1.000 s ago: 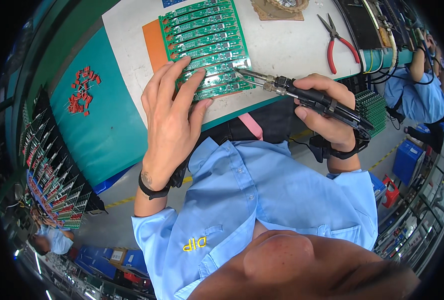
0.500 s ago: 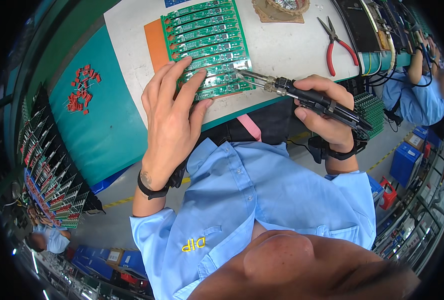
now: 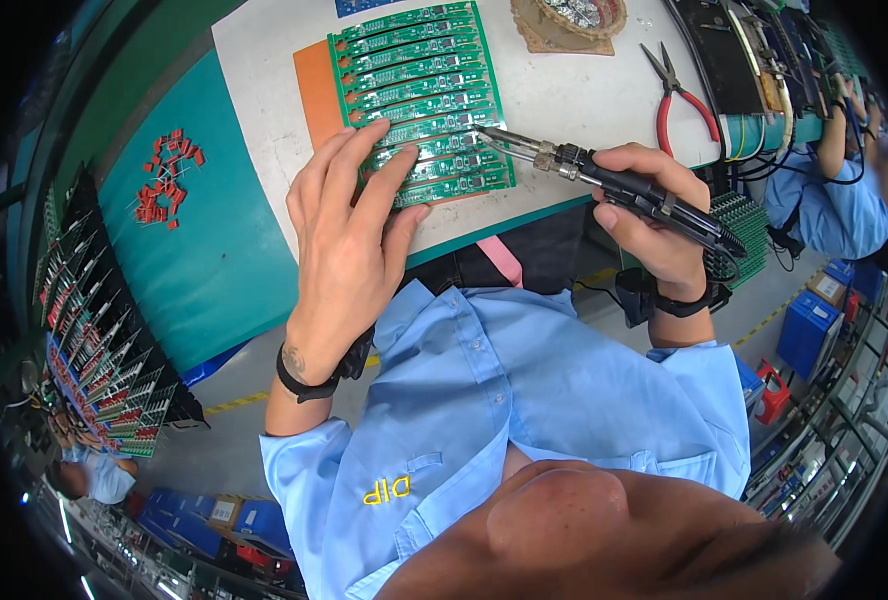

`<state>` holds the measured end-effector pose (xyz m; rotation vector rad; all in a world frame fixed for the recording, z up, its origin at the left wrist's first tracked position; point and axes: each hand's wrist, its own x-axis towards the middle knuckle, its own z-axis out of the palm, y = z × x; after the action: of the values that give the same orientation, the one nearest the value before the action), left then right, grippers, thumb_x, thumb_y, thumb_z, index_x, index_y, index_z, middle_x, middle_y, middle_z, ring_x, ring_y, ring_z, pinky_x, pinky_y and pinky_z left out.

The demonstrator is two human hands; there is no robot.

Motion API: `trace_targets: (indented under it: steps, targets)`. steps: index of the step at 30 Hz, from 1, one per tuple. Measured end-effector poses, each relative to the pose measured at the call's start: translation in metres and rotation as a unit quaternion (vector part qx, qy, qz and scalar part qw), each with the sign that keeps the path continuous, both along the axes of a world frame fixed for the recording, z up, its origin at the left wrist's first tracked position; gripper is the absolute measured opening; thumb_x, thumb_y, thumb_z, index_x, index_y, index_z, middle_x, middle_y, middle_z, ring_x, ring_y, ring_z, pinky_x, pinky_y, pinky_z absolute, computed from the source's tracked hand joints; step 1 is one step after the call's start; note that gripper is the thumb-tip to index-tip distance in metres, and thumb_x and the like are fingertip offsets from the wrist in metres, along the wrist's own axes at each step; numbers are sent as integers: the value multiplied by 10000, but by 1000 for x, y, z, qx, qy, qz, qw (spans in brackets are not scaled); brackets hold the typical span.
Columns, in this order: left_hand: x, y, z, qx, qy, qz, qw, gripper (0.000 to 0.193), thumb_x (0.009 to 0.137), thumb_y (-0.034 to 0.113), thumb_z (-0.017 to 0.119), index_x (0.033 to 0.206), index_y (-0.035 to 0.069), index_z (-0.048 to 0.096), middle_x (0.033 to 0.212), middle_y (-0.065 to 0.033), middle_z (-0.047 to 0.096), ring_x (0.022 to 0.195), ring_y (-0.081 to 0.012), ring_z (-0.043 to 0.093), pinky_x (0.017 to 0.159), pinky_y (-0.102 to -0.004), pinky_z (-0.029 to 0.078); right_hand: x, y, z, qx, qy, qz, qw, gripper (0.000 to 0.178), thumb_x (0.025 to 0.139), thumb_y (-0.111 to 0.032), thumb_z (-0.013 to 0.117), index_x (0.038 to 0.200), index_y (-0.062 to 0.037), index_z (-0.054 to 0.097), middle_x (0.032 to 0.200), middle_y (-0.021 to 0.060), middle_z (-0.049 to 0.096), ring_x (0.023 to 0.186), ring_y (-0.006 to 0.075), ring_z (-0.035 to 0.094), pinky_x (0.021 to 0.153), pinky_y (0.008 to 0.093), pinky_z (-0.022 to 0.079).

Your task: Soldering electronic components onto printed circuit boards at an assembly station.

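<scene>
A green circuit board panel (image 3: 424, 98), made up of several narrow strips, lies on a white sheet with an orange piece under it. My left hand (image 3: 349, 225) rests with spread fingers on the panel's near left part, fingertips touching the strips. In my right hand (image 3: 659, 215) is a black-handled soldering iron (image 3: 624, 185), held with the fingers wrapped round its grip. Its metal tip points left and meets the panel near its right side, around the middle strips; whether it touches a joint is too small to tell.
Red-handled pliers (image 3: 670, 95) lie right of the panel, near a round tray (image 3: 589, 22) of silvery bits. Red components (image 3: 169, 180) are scattered on the green mat (image 3: 204, 290). Racked boards (image 3: 104, 370) stand at left, stacked green boards (image 3: 739, 235) at right. Another person (image 3: 839, 200) works at far right.
The soldering iron's tip has shifted slightly up and toward the far side, onto a strip farther from me. My left hand and the panel have moved slightly right in the view.
</scene>
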<state>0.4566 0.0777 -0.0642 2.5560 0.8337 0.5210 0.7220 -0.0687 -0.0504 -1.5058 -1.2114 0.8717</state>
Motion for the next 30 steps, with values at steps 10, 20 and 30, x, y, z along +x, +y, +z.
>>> trace_targets:
  steps: [10, 20, 30]
  targets:
    - [0, 0, -2, 2, -7, -1, 1000, 463, 800, 121, 781, 1244, 59, 664, 1415, -122, 530, 1312, -340, 457, 1070, -456, 340, 2, 4, 2, -7, 4, 10, 1000, 420, 775, -54, 799, 1153, 53, 653, 1019, 105, 692, 867, 132, 671, 792, 239, 528]
    - [-4, 4, -7, -3, -23, -2, 1000, 500, 774, 150, 806, 1247, 69, 665, 1415, -126, 534, 1316, -341, 454, 1078, -454, 315, 11, -3, 1, 4, 1, -17, 1000, 467, 777, -99, 814, 1181, 52, 636, 997, 108, 689, 864, 136, 669, 784, 240, 525]
    - [-6, 4, -14, 5, -57, 18, 998, 548, 760, 175, 831, 1262, 56, 647, 1420, -142, 529, 1347, -381, 434, 1095, -486, 327, 23, 22, -16, 96, -11, -209, 973, 569, 785, -121, 811, 1268, 55, 568, 963, 106, 675, 825, 134, 642, 753, 249, 509]
